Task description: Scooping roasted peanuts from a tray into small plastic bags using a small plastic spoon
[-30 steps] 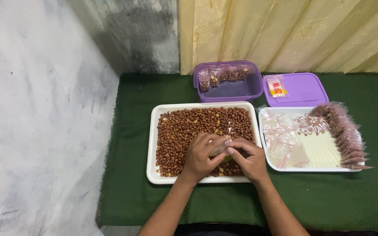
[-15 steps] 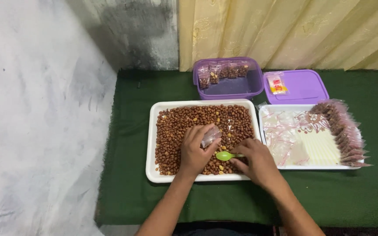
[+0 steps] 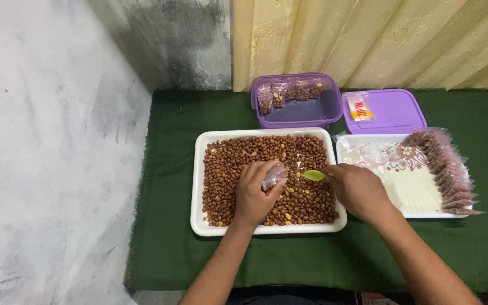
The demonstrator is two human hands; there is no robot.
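A white tray (image 3: 197,186) full of brown peanuts (image 3: 244,155) lies on the green cloth. Over its near middle, my left hand (image 3: 253,195) holds a small clear plastic bag (image 3: 273,176) with its mouth turned to the right. My right hand (image 3: 357,189) sits at the tray's right rim and holds a small green spoon (image 3: 313,175), whose bowl points left toward the bag's mouth, a short gap away.
A second white tray (image 3: 368,140) at the right carries clear empty bags, white sticks and a curved row of filled bags (image 3: 446,169). Behind stand a purple tub (image 3: 300,113) with several filled bags and its purple lid (image 3: 393,110). A wall rises at the left, a curtain behind.
My hands, close together over the peanuts a second ago, have drawn apart. The right hand moved right with the green spoon; the left hand holds the bag up.
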